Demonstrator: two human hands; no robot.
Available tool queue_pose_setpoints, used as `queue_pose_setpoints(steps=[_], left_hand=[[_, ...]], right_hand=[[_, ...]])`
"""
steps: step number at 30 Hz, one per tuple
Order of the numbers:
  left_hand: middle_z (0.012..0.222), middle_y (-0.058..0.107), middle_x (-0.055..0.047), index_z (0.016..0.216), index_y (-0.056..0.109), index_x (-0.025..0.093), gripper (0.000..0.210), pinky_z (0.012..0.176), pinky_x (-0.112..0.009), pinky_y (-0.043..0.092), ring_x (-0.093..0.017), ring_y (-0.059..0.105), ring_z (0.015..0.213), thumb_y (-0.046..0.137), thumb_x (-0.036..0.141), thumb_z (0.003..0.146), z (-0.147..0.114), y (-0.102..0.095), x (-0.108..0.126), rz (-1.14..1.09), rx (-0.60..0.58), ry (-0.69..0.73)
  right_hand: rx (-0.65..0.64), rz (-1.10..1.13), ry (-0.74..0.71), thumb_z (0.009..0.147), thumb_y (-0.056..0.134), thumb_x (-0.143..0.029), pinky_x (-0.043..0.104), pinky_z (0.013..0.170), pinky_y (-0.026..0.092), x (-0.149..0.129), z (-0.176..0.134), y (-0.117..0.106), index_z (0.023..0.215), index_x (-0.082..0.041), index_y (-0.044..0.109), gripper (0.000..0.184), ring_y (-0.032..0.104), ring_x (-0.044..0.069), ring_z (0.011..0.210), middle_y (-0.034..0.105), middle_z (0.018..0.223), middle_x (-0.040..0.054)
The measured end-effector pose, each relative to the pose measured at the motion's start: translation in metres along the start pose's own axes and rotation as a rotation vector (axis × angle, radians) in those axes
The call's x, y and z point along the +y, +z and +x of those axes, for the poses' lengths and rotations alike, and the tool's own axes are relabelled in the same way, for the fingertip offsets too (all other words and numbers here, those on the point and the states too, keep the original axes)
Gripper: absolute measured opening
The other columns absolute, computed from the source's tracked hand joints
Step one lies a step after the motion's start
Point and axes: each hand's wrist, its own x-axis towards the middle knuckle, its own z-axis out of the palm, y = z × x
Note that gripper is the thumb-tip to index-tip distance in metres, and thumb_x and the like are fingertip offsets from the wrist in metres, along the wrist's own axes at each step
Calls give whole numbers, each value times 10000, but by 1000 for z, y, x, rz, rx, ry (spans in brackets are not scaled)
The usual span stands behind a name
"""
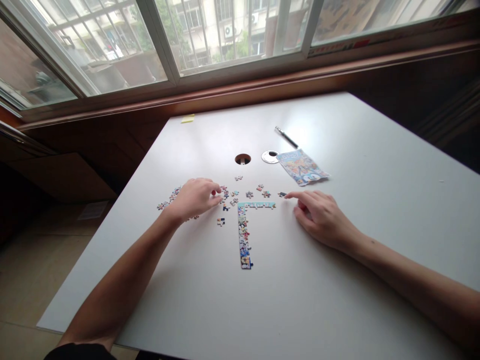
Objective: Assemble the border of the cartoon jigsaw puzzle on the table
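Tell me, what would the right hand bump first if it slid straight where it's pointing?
The right hand would likely meet the dark puzzle piece first; it lies right ahead, perhaps already touching.

A pen (287, 137) and a yellow note (188, 119) lie on the white table (202, 310) near a window (240, 37).

The left hand (197, 196) hides part of the puzzle pile (175, 192) near the left edge of the desk (318, 305); the red spot (213, 192) between its fingers (214, 186) is too small to tell. Print on the leaflet (302, 166) is unreadable. The right forearm (405, 272) and black sleeve (78, 352) are cut off.
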Motion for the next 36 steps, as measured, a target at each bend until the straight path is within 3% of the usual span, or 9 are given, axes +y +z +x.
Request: queue_pose_setpoints(steps=[12,19,23,26,30,34,36], left_hand=[[908,736,-21,814,762,230,168,738,-312,462,-171,642,791,598,258,835,2,5,2,-34,-35,-13],[1050,706,-66,993,763,233,196,867,-386,442,-227,587,961,598,303,914,10,29,8,-10,206,80],[1002,715,-43,912,779,266,147,863,-402,417,-238,569,974,640,316,912,18,45,9,-5,230,95],[989,723,-41,886,766,241,105,887,-418,416,-237,581,980,667,276,885,20,46,8,-69,244,66],[844,709,-35,878,735,183,82,811,-352,473,-178,615,830,668,178,831,20,38,13,-332,236,14],[879,720,-43,1132,711,186,260,680,-275,499,-128,628,743,627,222,888,15,32,33,-848,67,-20],[933,739,-69,1121,717,172,256,706,-273,525,-137,665,793,660,261,888,12,33,47,-1087,-6,-29]], right_hand=[[-4,0,1,914,479,-239,427,891,414,2,0,1,1179,-228,610,296,635,257,937,706,940,59],[-3,0,-3,910,482,-226,432,892,410,1,0,1,1167,-224,611,288,622,251,917,699,953,60],[-4,-1,1,912,479,-227,432,877,410,1,0,1,1166,-230,612,287,610,251,896,698,960,59],[-16,1,2,918,477,-226,436,885,403,1,0,1,1168,-237,609,283,599,248,892,696,959,53],[-24,7,10,918,484,-220,436,881,401,0,0,0,1168,-239,603,278,585,244,881,691,957,48],[-7,16,-3,906,502,-194,438,875,410,1,0,1,1150,-231,603,267,585,240,868,680,915,44],[26,31,-23,896,521,-181,437,868,419,0,0,0,1122,-223,604,245,588,239,859,667,877,42]])
